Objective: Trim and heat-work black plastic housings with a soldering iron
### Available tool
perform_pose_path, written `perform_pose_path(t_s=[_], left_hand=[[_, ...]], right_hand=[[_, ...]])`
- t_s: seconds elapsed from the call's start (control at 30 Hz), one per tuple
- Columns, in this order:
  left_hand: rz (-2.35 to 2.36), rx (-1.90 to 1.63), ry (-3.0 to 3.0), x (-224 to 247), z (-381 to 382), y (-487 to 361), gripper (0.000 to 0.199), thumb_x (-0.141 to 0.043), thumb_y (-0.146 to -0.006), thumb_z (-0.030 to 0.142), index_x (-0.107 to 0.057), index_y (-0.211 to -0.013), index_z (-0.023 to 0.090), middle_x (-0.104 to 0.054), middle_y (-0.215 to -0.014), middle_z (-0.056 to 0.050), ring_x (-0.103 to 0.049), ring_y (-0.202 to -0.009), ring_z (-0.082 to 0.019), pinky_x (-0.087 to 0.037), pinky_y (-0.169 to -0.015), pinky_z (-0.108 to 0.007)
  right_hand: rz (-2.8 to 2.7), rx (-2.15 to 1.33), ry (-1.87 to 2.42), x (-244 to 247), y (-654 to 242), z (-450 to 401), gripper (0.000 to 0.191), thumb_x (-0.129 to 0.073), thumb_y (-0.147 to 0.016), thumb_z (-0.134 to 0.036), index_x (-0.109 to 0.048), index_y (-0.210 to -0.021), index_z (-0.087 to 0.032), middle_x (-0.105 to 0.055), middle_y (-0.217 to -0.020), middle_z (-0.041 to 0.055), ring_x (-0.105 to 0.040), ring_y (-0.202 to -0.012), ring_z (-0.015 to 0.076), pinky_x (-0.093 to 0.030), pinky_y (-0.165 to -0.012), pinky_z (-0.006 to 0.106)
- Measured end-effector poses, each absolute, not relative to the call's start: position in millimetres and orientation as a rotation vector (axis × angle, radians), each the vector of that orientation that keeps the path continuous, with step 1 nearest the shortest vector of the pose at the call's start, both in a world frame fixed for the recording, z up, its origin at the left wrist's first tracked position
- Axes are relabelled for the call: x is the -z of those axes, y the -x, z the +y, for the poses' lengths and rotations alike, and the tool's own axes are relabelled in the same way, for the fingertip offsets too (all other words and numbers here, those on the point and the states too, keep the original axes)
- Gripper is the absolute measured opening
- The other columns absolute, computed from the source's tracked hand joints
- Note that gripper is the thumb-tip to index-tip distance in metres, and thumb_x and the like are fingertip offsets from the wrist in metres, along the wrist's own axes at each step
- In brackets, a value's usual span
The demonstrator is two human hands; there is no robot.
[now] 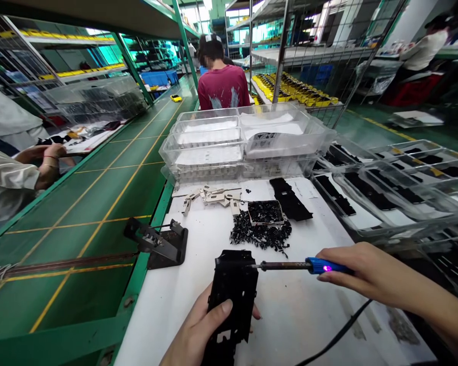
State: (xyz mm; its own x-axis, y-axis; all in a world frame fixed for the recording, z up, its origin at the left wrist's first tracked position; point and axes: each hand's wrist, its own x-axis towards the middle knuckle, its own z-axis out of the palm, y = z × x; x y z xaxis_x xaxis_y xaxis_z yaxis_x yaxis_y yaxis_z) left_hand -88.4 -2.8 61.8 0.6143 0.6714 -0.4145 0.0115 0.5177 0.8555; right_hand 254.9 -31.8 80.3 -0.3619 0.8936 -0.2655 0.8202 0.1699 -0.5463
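My left hand grips a black plastic panel with several cut-outs, thumb on its face. My right hand holds the blue handle of a soldering iron, which has a lit pink-violet light. The iron's tip meets or nearly meets the panel's upper right edge. A black cable runs down from the handle side. Beyond the panel, small black pieces lie heaped around a small tray full of the same. Pale bracket-like parts lie to the left of it.
A dark metal iron stand is at the table's left edge. Another black panel lies behind the heap. Clear plastic trays stack at the back, and trays of black panels stand right. Left runs a green conveyor; a person's hands are beyond it.
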Motion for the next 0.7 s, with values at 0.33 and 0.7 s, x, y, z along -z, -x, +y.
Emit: perform_pose_path(t_s=[0.33, 0.7], left_hand=[[0.820, -0.428, -0.976, -62.6, -1.1, 88.9, 0.040, -0.051, -0.093, 0.043, -0.056, -0.116, 0.012, -0.072, -0.105, -0.018, -0.065, -0.088, -0.028, -0.049, -0.077, -0.040], [0.795, -0.421, -0.945, -62.6, -2.0, 88.5, 0.041, -0.052, -0.092, 0.042, -0.056, -0.118, 0.010, -0.072, -0.103, -0.019, -0.066, -0.085, -0.028, -0.050, -0.076, -0.040]], right_hand=[[-2.327, -0.964, 1.717, -80.1, -255.7, -33.1, 0.041, -0.039, -0.100, -0.057, -0.062, -0.093, -0.023, -0.062, -0.075, 0.0010, -0.057, -0.066, 0.0179, -0.031, -0.060, 0.028], [-2.348, -0.956, 1.705, -83.3, -257.2, -32.4, 0.038, -0.041, -0.100, -0.054, -0.063, -0.095, -0.023, -0.063, -0.075, -0.0003, -0.057, -0.063, 0.0161, -0.031, -0.058, 0.027]])
